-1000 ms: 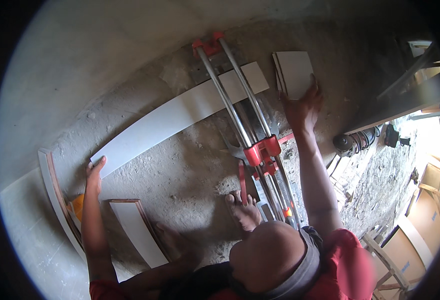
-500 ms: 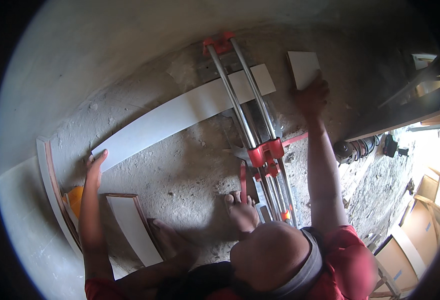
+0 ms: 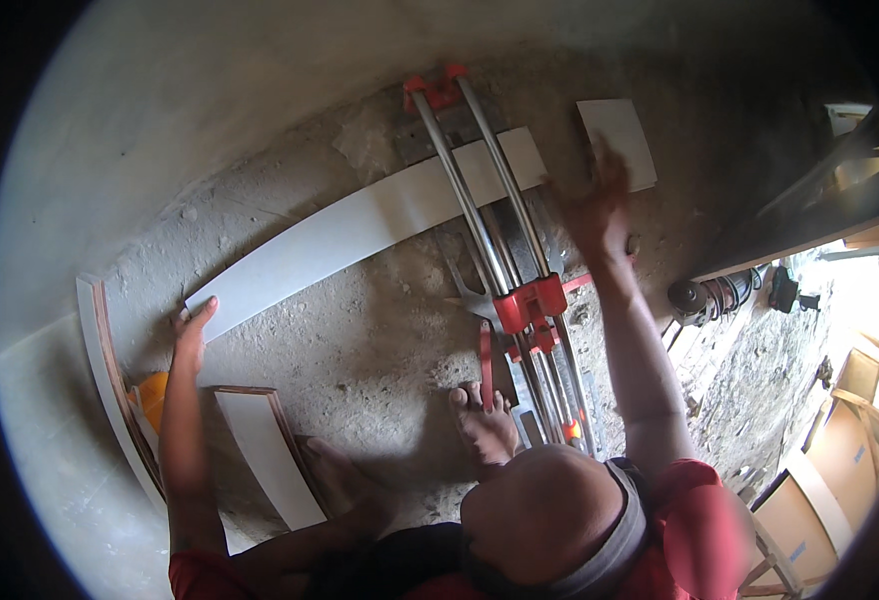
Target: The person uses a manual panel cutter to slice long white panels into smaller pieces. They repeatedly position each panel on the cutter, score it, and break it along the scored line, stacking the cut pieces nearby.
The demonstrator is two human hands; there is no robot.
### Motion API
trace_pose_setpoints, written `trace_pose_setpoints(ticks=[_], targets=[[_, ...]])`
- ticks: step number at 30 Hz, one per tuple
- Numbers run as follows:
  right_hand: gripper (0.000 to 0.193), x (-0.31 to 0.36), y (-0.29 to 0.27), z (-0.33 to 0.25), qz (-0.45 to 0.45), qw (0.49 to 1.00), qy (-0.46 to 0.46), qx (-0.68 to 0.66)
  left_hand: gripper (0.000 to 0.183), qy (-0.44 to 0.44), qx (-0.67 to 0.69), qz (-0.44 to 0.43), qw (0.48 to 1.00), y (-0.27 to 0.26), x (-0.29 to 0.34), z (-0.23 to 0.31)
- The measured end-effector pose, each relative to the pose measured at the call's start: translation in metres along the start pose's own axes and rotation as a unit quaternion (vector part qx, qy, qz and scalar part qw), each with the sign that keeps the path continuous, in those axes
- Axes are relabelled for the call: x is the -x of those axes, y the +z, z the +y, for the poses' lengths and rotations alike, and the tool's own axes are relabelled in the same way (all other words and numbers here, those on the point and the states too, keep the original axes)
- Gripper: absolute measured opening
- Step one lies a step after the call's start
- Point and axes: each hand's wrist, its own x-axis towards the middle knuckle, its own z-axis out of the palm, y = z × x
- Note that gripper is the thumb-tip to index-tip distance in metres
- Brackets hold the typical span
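A long white tile strip (image 3: pixel 330 235) lies across the manual tile cutter, passing under its two steel rails. My left hand (image 3: pixel 193 325) grips the strip's left end, with the thumb on top. The tile cutter (image 3: pixel 530 303) has red end blocks and a red carriage on the rails. My right hand (image 3: pixel 598 205) is in the air just right of the strip's right end, fingers spread and somewhat blurred, holding nothing. Behind its fingers a short white tile piece (image 3: pixel 628 140) lies on the ground, partly covered by them.
White tile strips (image 3: pixel 270 450) stand near my legs, and another (image 3: pixel 110 370) leans along the left wall beside a yellow object (image 3: pixel 152 395). An angle grinder (image 3: pixel 710 298) lies at the right. Brown boxes (image 3: pixel 840 470) are at the lower right. My bare foot (image 3: pixel 487 425) is beside the cutter.
My right hand has let go of the short tile piece and moved left toward the strip's end. The piece now lies turned slightly and farther right. My left hand stays on the strip.
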Motion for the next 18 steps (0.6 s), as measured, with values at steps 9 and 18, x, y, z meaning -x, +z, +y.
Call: trace_pose_setpoints(ticks=[9, 18], targets=[[0.043, 0.011, 0.024, -0.011, -0.154, 0.925, 0.174, -0.3, 0.078, 0.036, 0.011, -0.004, 0.999, 0.006, 0.02, 0.022], [0.04, 0.01, 0.029, -0.004, -0.142, 0.928, 0.181, -0.293, 0.08, 0.025, 0.023, -0.021, 0.999, 0.009, 0.009, 0.021]])
